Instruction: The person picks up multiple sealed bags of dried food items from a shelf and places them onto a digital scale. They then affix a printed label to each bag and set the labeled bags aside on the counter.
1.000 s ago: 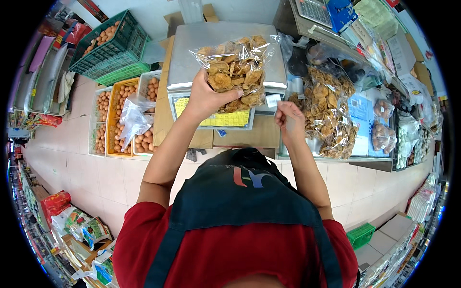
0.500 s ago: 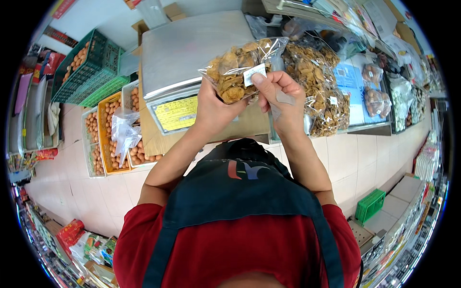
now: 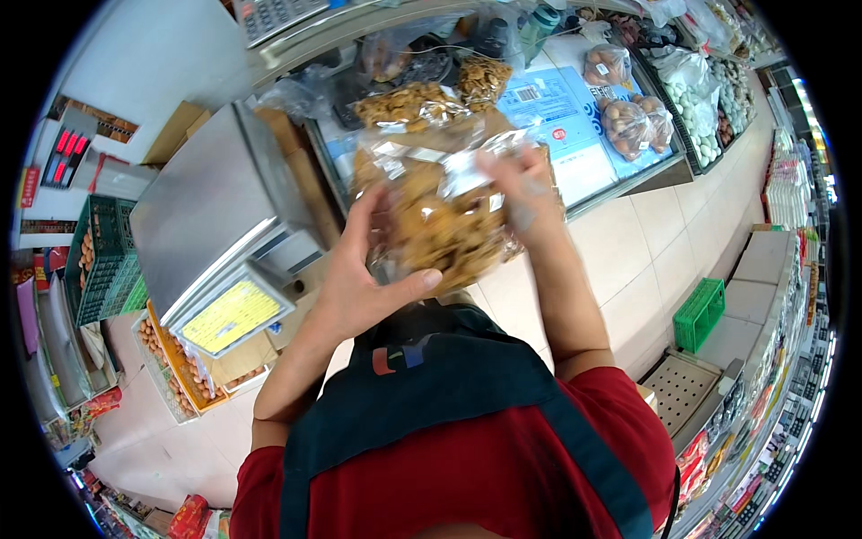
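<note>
In front of my chest is a clear plastic bag of thin brown dried pieces [image 3: 440, 229], blurred by motion. My left hand [image 3: 355, 292] grips its left side, thumb across the lower front and the other fingers partly hidden. At the bag's upper right is my right hand [image 3: 532, 193], whose fingers are smeared; I cannot make out whether they pinch anything. Just beyond lies another bag of the brown pieces [image 3: 409, 108] on the counter, with a smaller bag of them [image 3: 483, 79] beside it.
A metal-topped scale [image 3: 211, 193] with a yellow label stands at left, above crates of brown eggs [image 3: 184, 373]. Toward the right are a blue printed sheet [image 3: 552, 112], bagged round brown items [image 3: 633, 126] and a black tray of pale eggs [image 3: 696, 99]. A green basket [image 3: 699, 314] sits farther right.
My body has turned right, away from the scale. The bag has come over the counter's bagged goods and closer to my chest. My right hand, earlier pinching a white label on a bag, is now blurred.
</note>
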